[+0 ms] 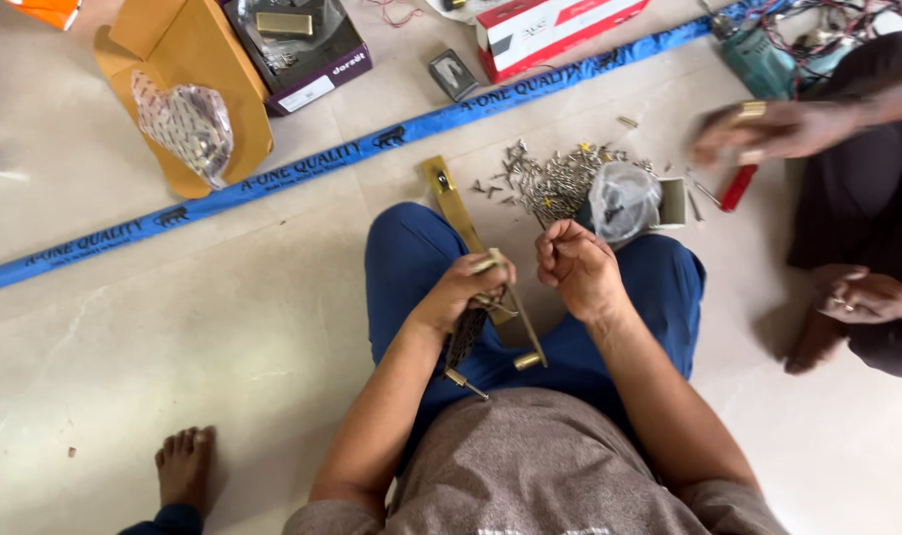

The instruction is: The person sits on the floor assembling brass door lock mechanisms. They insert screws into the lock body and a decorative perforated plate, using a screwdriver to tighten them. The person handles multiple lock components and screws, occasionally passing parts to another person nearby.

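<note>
I sit cross-legged on a pale tiled floor in blue trousers. My left hand (463, 289) grips a brass door-lock body (471, 332) with a long brass faceplate (453, 203) that reaches out over my left knee. My right hand (577, 266) is closed, fingertips pinched together just right of the lock; a small screw may be in them but I cannot tell. Beyond my knees lies a heap of small metal screws (555, 178) with a crumpled clear plastic bag (622, 200) and a small open box (673, 201).
A long blue wrapped strip (302, 166) crosses the floor diagonally. Behind it are a brown cardboard box (188, 74), an open lock box (297, 50) and a red-white carton (555, 28). Another person's hand (768, 129) reaches over a red-handled tool (738, 186) at right; a bare foot (185, 466) lower left.
</note>
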